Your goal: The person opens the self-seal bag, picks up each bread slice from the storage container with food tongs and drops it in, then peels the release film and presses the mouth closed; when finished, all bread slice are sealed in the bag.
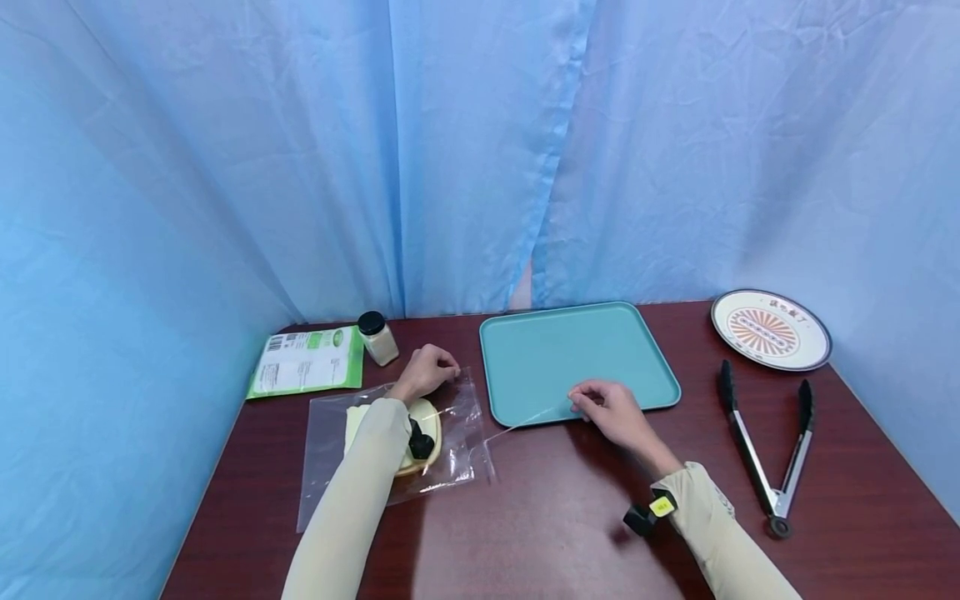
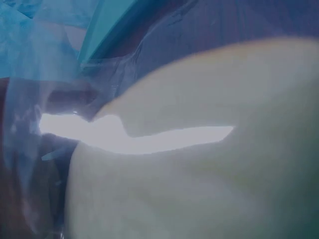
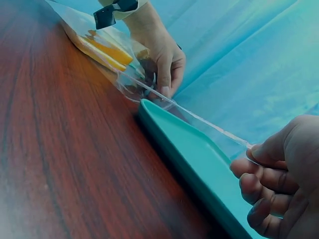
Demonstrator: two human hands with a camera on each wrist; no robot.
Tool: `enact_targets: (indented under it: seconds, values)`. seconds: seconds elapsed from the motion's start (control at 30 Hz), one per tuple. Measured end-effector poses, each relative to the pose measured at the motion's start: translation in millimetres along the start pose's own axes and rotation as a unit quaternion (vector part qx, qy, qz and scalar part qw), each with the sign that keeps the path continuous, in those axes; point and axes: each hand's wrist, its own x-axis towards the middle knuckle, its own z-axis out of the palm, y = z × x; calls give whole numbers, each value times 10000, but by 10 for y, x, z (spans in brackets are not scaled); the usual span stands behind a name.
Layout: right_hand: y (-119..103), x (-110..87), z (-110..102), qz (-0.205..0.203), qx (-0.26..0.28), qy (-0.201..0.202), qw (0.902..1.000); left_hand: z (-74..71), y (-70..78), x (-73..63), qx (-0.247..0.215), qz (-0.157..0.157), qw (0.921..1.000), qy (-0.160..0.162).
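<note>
A clear plastic bag (image 1: 330,454) lies flat on the table's left half. Inside it are pale bread slices (image 1: 429,417), and the right wrist view shows a yellow-orange layer (image 3: 110,54) at their edge. My left hand (image 1: 427,372) pinches the bag at its far right corner, its forearm passing over the bread. Between thumb and fingers my right hand (image 1: 611,410) pinches the end of a thin clear plastic strip (image 3: 214,125). The strip stretches taut from the bag across the near edge of the teal tray (image 1: 577,358). The left wrist view is mostly blurred bread under shiny plastic.
Back left, a green and white packet (image 1: 303,367) lies next to a black-lidded jar (image 1: 380,342). On the right are black-tipped metal tongs (image 1: 757,467), spread apart, and a patterned white plate (image 1: 772,329). Blue curtains (image 1: 480,150) surround the table.
</note>
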Motion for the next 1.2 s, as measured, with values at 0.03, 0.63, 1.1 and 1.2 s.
enact_targets:
  seconds: [0.03,0.63,1.1,1.2]
  values:
    - [12,-12,-7,-8,-15,22,10000,0,1,0,-10,-6,10000,-5]
    - [169,-241,-227,295,139,358,9988,17,-12,12,-56,-61,10000,-11]
    - [311,-367,-540,739,-148,91,9971,11,-6,-5,-30,-54,10000,-34]
    - [362,-391,-664,978,-85,-178,9950,11,-6,-8,-22,-66,10000,-41]
